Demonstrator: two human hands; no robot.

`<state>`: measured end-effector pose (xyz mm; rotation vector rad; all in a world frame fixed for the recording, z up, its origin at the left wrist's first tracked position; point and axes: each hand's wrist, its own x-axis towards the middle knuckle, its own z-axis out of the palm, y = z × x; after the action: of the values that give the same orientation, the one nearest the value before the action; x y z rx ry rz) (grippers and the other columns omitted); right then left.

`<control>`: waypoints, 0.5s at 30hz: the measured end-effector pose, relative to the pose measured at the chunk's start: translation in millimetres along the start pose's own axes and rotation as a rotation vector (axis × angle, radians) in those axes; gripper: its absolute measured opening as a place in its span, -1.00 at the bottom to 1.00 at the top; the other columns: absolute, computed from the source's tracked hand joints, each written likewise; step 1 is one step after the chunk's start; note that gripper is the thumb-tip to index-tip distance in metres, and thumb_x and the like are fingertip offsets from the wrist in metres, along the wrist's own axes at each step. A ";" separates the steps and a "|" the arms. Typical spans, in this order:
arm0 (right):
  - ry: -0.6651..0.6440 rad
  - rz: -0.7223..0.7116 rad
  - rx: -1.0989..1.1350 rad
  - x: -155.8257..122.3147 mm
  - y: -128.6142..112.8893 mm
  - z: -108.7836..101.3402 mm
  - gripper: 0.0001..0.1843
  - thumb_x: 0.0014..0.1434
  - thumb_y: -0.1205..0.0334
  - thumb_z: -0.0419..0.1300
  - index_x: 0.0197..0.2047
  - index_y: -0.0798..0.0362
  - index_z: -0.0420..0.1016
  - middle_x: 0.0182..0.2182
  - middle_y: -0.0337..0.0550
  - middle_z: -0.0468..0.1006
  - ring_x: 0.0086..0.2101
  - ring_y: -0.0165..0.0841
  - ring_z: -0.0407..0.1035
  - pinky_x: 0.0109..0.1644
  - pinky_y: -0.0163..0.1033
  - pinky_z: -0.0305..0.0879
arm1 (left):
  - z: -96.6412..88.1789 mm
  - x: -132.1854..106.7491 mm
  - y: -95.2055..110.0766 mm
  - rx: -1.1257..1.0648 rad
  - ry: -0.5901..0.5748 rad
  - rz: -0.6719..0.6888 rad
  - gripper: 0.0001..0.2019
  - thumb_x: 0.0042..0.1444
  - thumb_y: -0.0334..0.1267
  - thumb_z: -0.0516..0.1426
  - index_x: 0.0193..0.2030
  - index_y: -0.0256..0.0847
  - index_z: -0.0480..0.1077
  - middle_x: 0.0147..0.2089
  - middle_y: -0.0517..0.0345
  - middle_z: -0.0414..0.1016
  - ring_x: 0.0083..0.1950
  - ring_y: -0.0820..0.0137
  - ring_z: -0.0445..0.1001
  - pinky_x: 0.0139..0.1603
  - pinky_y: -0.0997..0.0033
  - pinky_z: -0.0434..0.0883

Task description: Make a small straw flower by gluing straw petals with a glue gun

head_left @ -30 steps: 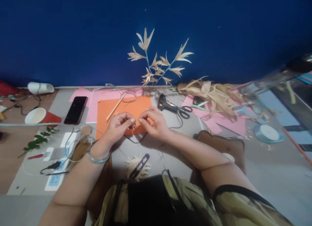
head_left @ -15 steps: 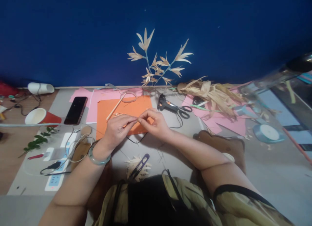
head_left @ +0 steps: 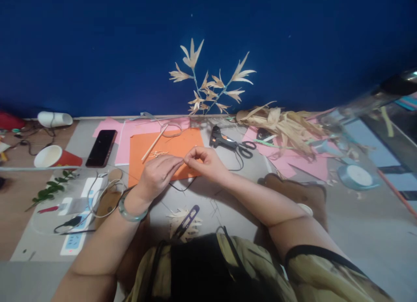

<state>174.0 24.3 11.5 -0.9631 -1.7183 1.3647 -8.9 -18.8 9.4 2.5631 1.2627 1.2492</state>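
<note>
My left hand [head_left: 158,175] and my right hand [head_left: 205,162] meet fingertip to fingertip over the lower edge of an orange sheet [head_left: 169,149]. Both pinch something thin and pale between thumb and fingers; it is too small to name. A green bangle [head_left: 130,213] circles my left wrist. On the orange sheet lie a thin wooden stick [head_left: 154,142] and a small pale husk piece [head_left: 158,154]. A black cord runs under my hands.
A black phone [head_left: 101,147], pink paper [head_left: 137,129], a glue gun [head_left: 221,139], scissors [head_left: 246,149], a heap of dried husks [head_left: 283,126], a husk-leaf branch [head_left: 211,83], a tipped red cup [head_left: 55,157], a power strip [head_left: 78,215], a ribbon spool [head_left: 356,177] and thread snips [head_left: 185,221] lie around.
My left hand has flattened and slid a little toward the right hand; the pinch point has shifted slightly up. The view has tilted a touch.
</note>
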 end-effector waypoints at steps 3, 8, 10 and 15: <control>-0.012 0.006 0.013 -0.4 -1.7 -0.5 -0.83 0.08 0.21 0.20 -0.46 0.12 0.42 -0.53 -0.24 0.46 -0.48 -0.48 0.29 -0.36 -0.36 0.25 | -0.7 0.4 0.8 -0.003 -0.006 -0.010 -0.87 0.22 -0.39 0.09 -0.17 -0.24 0.46 -0.26 0.02 0.60 -0.23 0.39 0.55 -0.14 0.41 0.47; -0.019 0.015 0.047 -0.7 -2.3 -0.4 -0.83 0.09 0.21 0.20 -0.46 0.12 0.42 -0.54 -0.25 0.44 -0.49 -0.49 0.29 -0.38 -0.37 0.24 | 0.7 0.7 2.8 0.009 -0.009 -0.034 -0.88 0.21 -0.42 0.08 -0.18 -0.24 0.44 -0.28 0.03 0.58 -0.24 0.38 0.53 -0.15 0.39 0.45; -0.019 0.013 0.050 -0.6 -2.1 -0.3 -0.84 0.09 0.21 0.20 -0.45 0.13 0.43 -0.53 -0.25 0.45 -0.49 -0.48 0.30 -0.37 -0.37 0.25 | 1.8 1.0 2.7 -0.002 -0.011 -0.047 -0.88 0.21 -0.42 0.07 -0.19 -0.25 0.44 -0.29 0.02 0.57 -0.24 0.37 0.52 -0.16 0.38 0.44; 0.013 -0.015 0.003 -0.5 -1.1 0.3 -0.84 0.08 0.21 0.22 -0.44 0.13 0.45 -0.52 -0.23 0.48 -0.46 -0.47 0.32 -0.35 -0.36 0.27 | 2.0 2.0 1.6 -0.088 0.000 -0.099 -0.91 0.20 -0.39 0.10 -0.23 -0.26 0.44 -0.34 0.07 0.56 -0.29 0.41 0.51 -0.22 0.43 0.42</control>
<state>173.8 23.5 12.4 -0.9528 -1.7099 1.3484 -5.8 -17.9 9.9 2.4096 1.2870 1.2570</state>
